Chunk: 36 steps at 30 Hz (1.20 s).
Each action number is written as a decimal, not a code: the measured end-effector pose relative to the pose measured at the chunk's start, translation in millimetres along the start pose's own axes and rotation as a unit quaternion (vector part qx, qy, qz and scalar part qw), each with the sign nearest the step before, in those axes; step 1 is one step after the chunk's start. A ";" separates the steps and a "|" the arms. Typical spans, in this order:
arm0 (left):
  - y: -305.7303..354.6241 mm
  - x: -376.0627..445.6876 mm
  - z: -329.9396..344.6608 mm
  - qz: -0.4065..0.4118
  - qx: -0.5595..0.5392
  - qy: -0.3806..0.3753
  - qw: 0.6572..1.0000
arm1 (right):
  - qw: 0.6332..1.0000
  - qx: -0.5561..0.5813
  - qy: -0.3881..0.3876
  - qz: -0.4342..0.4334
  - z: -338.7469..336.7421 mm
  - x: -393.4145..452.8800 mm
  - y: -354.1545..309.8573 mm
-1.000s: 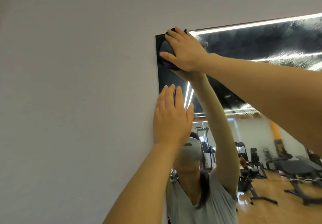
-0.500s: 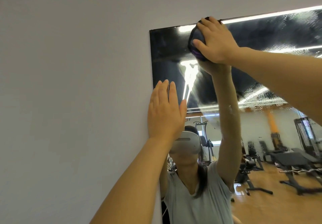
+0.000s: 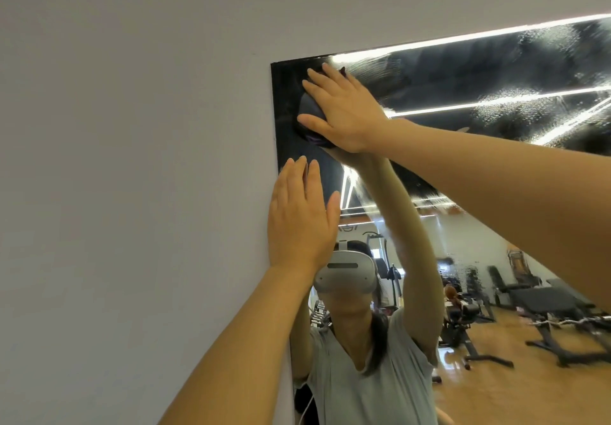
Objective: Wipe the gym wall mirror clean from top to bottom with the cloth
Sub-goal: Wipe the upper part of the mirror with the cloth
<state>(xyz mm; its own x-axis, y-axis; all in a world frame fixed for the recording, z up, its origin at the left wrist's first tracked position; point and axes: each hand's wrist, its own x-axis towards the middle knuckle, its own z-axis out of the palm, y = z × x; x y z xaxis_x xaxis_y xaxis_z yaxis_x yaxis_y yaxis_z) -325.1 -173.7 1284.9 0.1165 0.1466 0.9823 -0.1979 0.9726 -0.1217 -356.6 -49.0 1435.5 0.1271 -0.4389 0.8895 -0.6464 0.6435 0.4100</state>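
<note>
1. The right hand lies with straight, spread fingers flat over a bunched dark cloth, pressing it against the mirror; the thumb reaches out under the cloth's lower left side.
2. The cloth sits near the mirror's upper left corner, just below the top edge and a little in from the left edge. Only its left part shows past the fingers; a purplish fold peeks out beneath the palm.
3. To the right of the pressing hand, the glass carries streaks and beads of wet smear across the reflected ceiling lights.
4. Below the cloth, the left hand rests open and flat, fingers straight and close together, straddling the mirror's left edge where it meets the white wall.
5. The two hands are apart, the left one directly under the right.
6. Lower in the glass, beneath both hands, the reflection shows the person in a grey shirt wearing a white headset, with gym benches on a wooden floor off to the right.
</note>
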 end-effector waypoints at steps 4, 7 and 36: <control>0.1 -0.1 -1.4 0.001 0.008 0.008 1.000 | 1.000 -0.007 -0.016 -0.012 -1.6 -1.2 1.3; 0.4 -2.4 -2.2 0.001 0.004 0.006 1.000 | 1.000 -0.015 -0.008 -0.011 -3.6 -10.4 15.1; 1.4 -32.0 -8.2 0.011 0.017 -0.050 0.999 | 0.994 -0.040 0.012 0.099 -12.6 -54.3 67.8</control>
<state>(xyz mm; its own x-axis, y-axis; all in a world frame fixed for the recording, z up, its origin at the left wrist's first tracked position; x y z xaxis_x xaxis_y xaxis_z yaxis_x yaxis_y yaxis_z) -321.2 -175.5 1252.1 0.0135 0.1469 0.9891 -0.2322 0.9626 -0.1398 -397.8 26.4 1417.5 0.0221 -0.2839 0.9586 -0.5988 0.7641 0.2401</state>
